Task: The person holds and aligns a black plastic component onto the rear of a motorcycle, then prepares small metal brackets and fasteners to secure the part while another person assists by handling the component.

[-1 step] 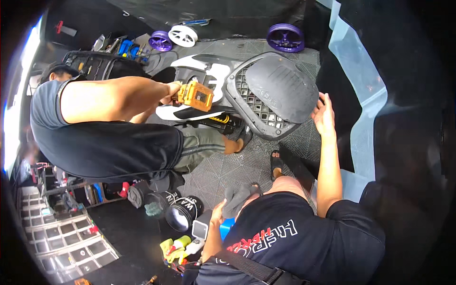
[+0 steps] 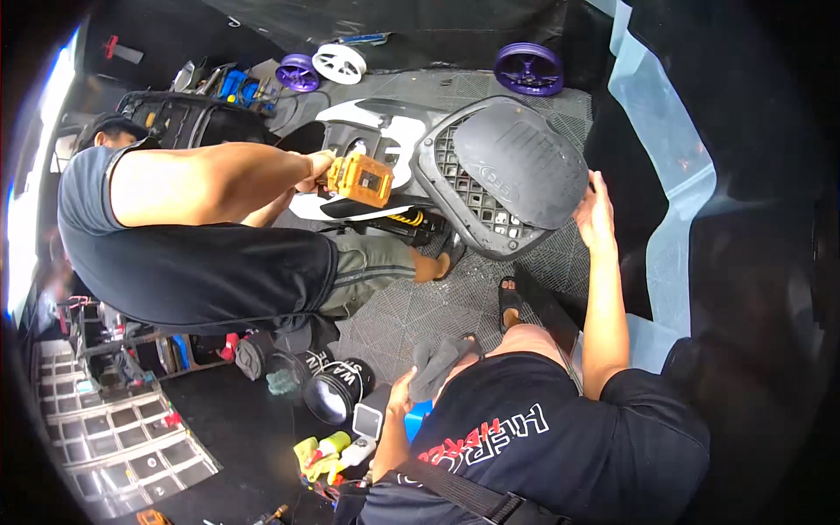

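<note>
A folded grey cloth (image 2: 435,367) is held in my left hand (image 2: 401,391), in front of my body. My right hand (image 2: 598,213) is at the right edge of a dark grey, rounded, ridged cover (image 2: 516,162), fingers stretched out along its rim and touching it. The cover lies over a black plastic grid frame (image 2: 468,188) at the near end of a white and black scooter (image 2: 381,131). To the left, a co-worker (image 2: 201,262) leans over the scooter, gripping an orange power tool (image 2: 361,180); what its front end touches is hidden.
Purple wheels (image 2: 528,70) and a white wheel (image 2: 339,65) stand along the back wall. Black buckets (image 2: 339,391) and yellow-green cloths (image 2: 319,455) are at my lower left. A pale translucent sheet (image 2: 669,122) hangs at the right. The co-worker's sandalled foot (image 2: 451,255) is beside the scooter.
</note>
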A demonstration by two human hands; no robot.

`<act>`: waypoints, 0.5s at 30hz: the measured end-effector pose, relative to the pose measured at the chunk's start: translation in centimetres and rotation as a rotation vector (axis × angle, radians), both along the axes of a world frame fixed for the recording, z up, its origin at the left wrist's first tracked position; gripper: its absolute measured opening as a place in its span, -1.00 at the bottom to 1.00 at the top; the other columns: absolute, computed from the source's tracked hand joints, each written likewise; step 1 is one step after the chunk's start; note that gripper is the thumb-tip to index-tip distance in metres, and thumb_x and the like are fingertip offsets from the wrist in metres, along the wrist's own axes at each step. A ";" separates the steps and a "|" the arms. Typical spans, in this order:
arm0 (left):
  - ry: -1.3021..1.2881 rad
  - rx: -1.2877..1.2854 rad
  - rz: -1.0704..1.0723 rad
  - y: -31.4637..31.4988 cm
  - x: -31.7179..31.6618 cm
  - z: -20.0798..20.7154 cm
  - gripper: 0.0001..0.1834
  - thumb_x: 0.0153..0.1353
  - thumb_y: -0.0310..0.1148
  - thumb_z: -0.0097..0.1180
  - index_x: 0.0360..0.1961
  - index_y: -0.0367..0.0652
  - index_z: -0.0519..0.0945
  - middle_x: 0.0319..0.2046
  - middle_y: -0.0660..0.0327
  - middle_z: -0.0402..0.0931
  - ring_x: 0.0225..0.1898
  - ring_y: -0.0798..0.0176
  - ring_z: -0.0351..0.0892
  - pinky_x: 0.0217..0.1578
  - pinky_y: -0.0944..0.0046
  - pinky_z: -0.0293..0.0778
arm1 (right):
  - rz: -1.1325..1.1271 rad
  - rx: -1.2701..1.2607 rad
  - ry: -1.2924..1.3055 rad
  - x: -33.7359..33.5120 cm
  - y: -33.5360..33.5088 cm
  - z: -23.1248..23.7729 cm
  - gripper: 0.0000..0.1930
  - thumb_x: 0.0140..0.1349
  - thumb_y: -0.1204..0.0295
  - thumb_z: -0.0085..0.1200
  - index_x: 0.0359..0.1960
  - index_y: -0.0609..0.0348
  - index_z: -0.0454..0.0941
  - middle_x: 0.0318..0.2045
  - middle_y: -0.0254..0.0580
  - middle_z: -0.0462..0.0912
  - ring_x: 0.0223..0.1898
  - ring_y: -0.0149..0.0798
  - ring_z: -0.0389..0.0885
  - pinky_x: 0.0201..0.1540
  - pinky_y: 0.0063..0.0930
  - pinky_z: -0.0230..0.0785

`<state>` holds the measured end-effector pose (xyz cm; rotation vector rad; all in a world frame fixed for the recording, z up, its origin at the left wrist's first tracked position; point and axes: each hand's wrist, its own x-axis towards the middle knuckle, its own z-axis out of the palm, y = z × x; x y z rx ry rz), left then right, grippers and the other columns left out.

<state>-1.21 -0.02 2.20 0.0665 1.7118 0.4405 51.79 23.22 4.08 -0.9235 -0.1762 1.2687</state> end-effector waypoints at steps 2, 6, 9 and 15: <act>-0.084 0.004 0.057 -0.6 0.1 -1.0 -0.49 0.38 -0.12 0.25 0.18 -0.27 0.55 0.04 0.05 0.67 0.04 0.06 0.68 0.13 0.06 0.56 | -0.032 -0.004 -0.026 -1.0 1.2 0.1 -0.36 0.46 0.07 0.10 0.40 0.21 0.30 0.42 -0.06 0.36 0.42 -0.05 0.33 0.44 -0.09 0.18; -0.156 -0.042 0.033 -0.5 -0.8 -4.9 -0.24 0.29 -0.01 0.33 0.35 -0.28 0.43 0.29 -0.02 0.50 0.32 -0.01 0.47 0.32 -0.14 0.35 | -0.094 -0.133 -0.042 -2.4 1.9 0.7 -0.41 0.44 0.19 0.13 0.40 0.22 0.35 0.37 -0.05 0.44 0.38 -0.07 0.41 0.44 -0.12 0.22; -0.042 -0.053 -0.148 0.5 -1.2 -7.1 0.05 0.17 0.13 0.40 0.50 -0.25 0.22 0.55 -0.03 0.10 0.59 -0.07 -0.06 0.44 -0.41 -0.12 | -0.061 -0.072 -0.062 -2.5 1.6 1.3 -0.41 0.43 0.22 0.15 0.40 0.22 0.34 0.35 -0.07 0.47 0.35 -0.08 0.45 0.42 -0.12 0.26; 0.047 -0.066 -0.289 4.9 1.1 -5.3 0.32 0.01 0.26 0.46 0.58 -0.22 -0.01 0.60 -0.06 -0.11 0.62 -0.18 -0.32 0.41 -0.54 -0.28 | -0.095 -0.173 -0.057 -2.8 1.5 2.1 -0.42 0.42 0.24 0.15 0.39 0.23 0.35 0.34 -0.06 0.48 0.34 -0.10 0.46 0.39 -0.15 0.30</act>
